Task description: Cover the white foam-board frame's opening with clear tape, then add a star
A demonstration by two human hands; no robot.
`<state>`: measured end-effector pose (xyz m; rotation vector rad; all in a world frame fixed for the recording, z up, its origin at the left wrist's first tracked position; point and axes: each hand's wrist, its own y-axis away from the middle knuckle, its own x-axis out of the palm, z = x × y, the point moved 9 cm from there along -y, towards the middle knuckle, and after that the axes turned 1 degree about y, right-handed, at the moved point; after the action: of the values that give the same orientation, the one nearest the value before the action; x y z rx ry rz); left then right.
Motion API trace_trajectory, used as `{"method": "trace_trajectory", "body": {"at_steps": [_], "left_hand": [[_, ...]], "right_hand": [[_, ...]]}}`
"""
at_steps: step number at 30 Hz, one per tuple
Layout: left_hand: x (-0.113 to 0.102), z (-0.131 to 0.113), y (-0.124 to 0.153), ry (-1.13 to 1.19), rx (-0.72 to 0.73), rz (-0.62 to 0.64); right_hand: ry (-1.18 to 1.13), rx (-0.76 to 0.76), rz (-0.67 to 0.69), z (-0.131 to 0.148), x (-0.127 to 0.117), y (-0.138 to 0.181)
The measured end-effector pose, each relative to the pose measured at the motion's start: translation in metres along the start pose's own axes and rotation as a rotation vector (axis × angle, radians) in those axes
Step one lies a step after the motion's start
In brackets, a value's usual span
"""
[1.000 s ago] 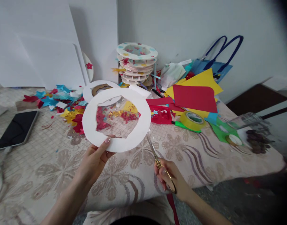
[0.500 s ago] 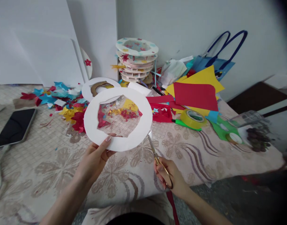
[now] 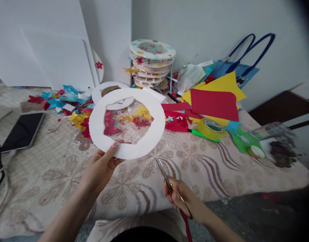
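My left hand (image 3: 101, 168) pinches the lower edge of a white paper ring (image 3: 99, 129), held up above the patterned bedcover; through its ragged hole I see red and gold confetti. My right hand (image 3: 182, 200) grips a pair of gold-handled scissors (image 3: 163, 174), blades closed and pointing up-left, just below and right of the ring without touching it.
Another white ring (image 3: 104, 90) lies behind the held one. A stack of decorated rings (image 3: 152, 62) stands by the wall. Coloured paper sheets (image 3: 213, 102), a yellow tape roll (image 3: 210, 128), paper scraps (image 3: 66, 102), a phone (image 3: 23, 131) and a blue bag (image 3: 235, 69) lie around.
The scissors have dropped away from the ring's right edge and now sit lower. The ring shifted slightly left and up in my left hand.
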<state>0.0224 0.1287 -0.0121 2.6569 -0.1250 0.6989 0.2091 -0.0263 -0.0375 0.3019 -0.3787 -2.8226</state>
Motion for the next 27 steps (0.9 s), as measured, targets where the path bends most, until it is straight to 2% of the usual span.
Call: {"method": "trace_trajectory", "body": {"at_steps": [11, 18, 27], "left_hand": [[0.005, 0.005, 0.002, 0.037, 0.0, 0.036], [0.005, 0.006, 0.003, 0.056, 0.028, 0.043], [0.008, 0.006, 0.003, 0.033, 0.046, 0.059]], "right_hand": [[0.073, 0.01, 0.098, 0.017, 0.017, -0.013], [0.149, 0.007, 0.073, 0.021, 0.019, -0.021], [0.171, 0.102, 0.083, 0.02, 0.016, -0.027]]}}
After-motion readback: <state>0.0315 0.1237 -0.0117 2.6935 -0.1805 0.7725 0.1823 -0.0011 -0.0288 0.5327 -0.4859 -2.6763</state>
